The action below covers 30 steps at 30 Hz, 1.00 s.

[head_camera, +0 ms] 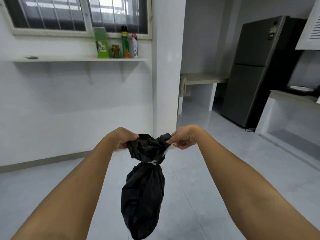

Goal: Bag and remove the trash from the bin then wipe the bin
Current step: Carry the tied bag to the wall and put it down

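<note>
Your left hand [123, 138] grips one side of the gathered top of the black bag [143, 196], fingers curled round the plastic. Your right hand [183, 137] pinches the opposite side of the top. The bag hangs in the air between both hands, cinched at the neck by a white tie [153, 163], with its full lower part above the grey floor [199, 179]. Behind, a shelf [69, 59] under a window [52, 13] carries a green box [101, 42] and spray cans [125, 42]. A dark fridge [251, 70] stands at right.
</note>
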Available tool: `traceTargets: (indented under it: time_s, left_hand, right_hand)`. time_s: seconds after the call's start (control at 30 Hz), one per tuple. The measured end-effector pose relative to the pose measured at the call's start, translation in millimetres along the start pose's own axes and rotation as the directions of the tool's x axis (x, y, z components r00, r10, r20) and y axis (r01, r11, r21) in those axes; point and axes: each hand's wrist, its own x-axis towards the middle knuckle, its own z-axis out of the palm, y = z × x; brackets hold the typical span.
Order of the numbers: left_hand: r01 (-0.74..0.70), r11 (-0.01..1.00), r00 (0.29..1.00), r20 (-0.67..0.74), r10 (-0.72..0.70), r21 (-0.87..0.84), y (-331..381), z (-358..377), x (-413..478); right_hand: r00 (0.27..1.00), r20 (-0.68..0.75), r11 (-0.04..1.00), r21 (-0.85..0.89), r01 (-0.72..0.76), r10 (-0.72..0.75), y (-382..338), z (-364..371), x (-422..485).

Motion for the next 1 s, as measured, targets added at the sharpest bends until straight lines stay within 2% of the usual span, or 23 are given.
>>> traceTargets:
  time_s: [0.2, 0.43, 0.73, 0.83, 1.0]
  left_hand:
    - [0.083, 0.996, 0.995, 0.049, -0.083, 0.016, 42, -28, 116]
    - [0.076, 0.987, 0.996, -0.036, -0.082, -0.143, 57, -40, 264]
    - [0.071, 0.994, 0.997, -0.001, -0.072, 0.083, 70, -67, 489]
    - [0.061, 0.996, 0.996, -0.077, -0.055, 0.072, 74, -67, 562]
    - [0.012, 0.995, 0.981, -0.195, 0.009, 0.104, 82, -58, 668]
  right_hand:
    - [0.997, 0.078, 0.993, -0.114, -0.003, 0.012, -63, -60, 107]
    - [0.997, -0.066, 0.999, -0.037, 0.024, -0.027, -123, -112, 246]
    - [0.982, -0.182, 0.998, 0.053, -0.045, 0.054, -173, -161, 439]
    - [0.970, -0.237, 0.997, 0.064, -0.045, 0.059, -187, -188, 496]
    - [0.956, -0.287, 0.985, 0.174, -0.014, 0.065, -198, -219, 592]
